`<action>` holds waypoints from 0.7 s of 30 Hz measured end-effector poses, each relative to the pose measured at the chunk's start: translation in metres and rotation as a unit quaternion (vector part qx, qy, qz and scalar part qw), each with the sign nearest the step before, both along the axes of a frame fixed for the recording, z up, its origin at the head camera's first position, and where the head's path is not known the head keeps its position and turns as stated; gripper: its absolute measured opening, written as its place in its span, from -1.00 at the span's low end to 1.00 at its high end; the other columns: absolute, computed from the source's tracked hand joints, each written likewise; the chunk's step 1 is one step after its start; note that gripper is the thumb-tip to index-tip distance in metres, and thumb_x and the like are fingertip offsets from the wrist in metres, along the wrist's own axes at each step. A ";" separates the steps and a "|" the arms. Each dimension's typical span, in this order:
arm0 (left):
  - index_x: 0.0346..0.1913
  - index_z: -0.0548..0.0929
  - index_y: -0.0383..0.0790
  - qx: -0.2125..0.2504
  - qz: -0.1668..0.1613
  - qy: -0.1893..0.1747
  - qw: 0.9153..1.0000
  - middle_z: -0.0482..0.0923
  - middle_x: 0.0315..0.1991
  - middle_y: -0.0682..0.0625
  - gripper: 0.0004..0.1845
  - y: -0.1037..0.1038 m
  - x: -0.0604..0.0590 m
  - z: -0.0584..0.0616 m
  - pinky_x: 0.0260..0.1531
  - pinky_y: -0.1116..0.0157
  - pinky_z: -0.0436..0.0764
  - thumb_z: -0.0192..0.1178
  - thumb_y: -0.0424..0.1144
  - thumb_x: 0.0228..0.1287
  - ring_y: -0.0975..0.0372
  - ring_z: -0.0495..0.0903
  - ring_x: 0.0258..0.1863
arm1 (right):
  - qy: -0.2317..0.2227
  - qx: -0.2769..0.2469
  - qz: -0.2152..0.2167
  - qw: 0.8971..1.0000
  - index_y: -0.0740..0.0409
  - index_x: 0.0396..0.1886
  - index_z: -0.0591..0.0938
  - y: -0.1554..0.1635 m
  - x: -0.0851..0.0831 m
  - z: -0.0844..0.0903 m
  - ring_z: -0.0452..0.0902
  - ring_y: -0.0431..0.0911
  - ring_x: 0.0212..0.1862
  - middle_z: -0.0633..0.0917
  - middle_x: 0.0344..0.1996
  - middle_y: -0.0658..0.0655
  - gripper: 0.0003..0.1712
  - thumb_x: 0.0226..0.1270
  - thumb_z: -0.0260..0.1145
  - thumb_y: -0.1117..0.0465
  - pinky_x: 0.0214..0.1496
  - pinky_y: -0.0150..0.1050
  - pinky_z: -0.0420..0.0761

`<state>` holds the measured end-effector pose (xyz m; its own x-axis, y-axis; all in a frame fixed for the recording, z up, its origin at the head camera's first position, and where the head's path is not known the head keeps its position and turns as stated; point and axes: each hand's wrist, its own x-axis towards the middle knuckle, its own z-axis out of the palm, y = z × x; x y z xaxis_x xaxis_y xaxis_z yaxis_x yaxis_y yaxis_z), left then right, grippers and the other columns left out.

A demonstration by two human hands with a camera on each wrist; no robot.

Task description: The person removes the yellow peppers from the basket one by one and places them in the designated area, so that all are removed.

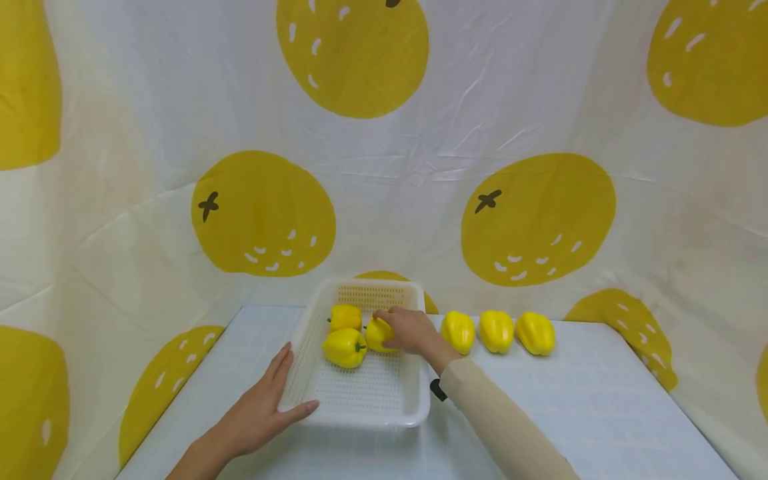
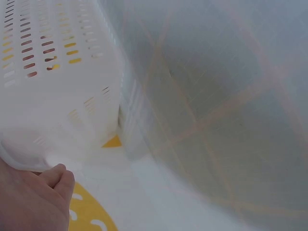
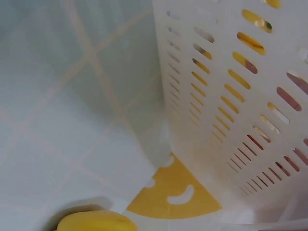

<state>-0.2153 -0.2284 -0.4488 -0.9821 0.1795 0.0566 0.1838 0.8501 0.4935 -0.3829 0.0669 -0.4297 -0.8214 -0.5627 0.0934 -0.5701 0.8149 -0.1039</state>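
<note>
A: Pepper (image 1: 379,335), yellow, is lying inside the white basket (image 1: 360,407), toward its far right part. The right hand (image 1: 410,330) is reaching over the basket's right wall and its fingers are curling round this pepper, clamping on it from above.

B: And the other peppers in the basket?

A: Two more are lying there. The front pepper (image 1: 345,347) is sitting just left of the held one, its green stem pointing right toward it; the back pepper (image 1: 345,317) is resting behind it, near the far wall. All three are crowding the far half of the basket.

B: What is the left hand (image 1: 264,408) doing?

A: It is lying flat against the basket's near left corner, fingers straight along the left wall and thumb stretching along the front rim; the fingers are apart from the thumb and gripping nothing. In the left wrist view, the hand (image 2: 30,202) is showing beside the slotted wall of the basket (image 2: 62,91).

B: Outside the basket?

A: Three loose peppers (image 1: 497,331) are standing in a row on the light checked table (image 1: 600,427), to the right of the basket. In the right wrist view, the slotted basket wall (image 3: 240,106) is filling the right side, and a yellow edge at the bottom is too cropped to identify. A cloth backdrop (image 1: 420,187) printed with large yellow fruits is hanging behind the table.
</note>
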 end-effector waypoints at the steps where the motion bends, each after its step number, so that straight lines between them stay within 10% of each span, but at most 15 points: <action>1: 0.65 -0.17 -0.30 0.002 0.001 -0.002 1.000 -0.30 0.68 -0.16 0.28 0.000 0.000 0.000 0.38 -0.25 0.27 0.10 0.54 0.23 -0.18 0.10 0.56 | -0.001 -0.002 0.001 1.000 -0.21 0.40 0.54 0.000 0.001 0.000 0.60 -0.02 0.11 0.66 0.19 0.06 -0.30 0.26 0.54 -0.03 0.21 0.03 0.60; 12: 0.65 -0.18 -0.29 -0.002 0.000 -0.008 1.000 -0.31 0.68 -0.16 0.29 -0.002 0.001 0.000 0.37 -0.25 0.29 0.07 0.57 0.21 -0.19 0.11 0.55 | -0.016 -0.128 -0.006 0.992 -0.11 0.45 0.49 0.008 0.001 -0.004 0.45 0.11 0.38 0.57 0.35 0.11 -0.30 0.37 0.41 -0.14 0.41 0.14 0.42; 21: 0.65 -0.17 -0.29 -0.002 0.001 -0.001 1.000 -0.29 0.68 -0.17 0.29 -0.001 0.000 0.000 0.36 -0.26 0.29 0.07 0.57 0.22 -0.19 0.14 0.54 | -0.045 -0.249 0.009 0.967 -0.06 0.45 0.49 0.014 -0.004 -0.002 0.59 0.04 0.13 0.59 0.32 0.04 -0.31 0.38 0.43 -0.07 0.13 -0.07 0.64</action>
<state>-0.2157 -0.2294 -0.4484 -0.9828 0.1771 0.0531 0.1802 0.8525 0.4908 -0.3874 0.0806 -0.4312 -0.8291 -0.4808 0.2855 -0.5544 0.6404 -0.5315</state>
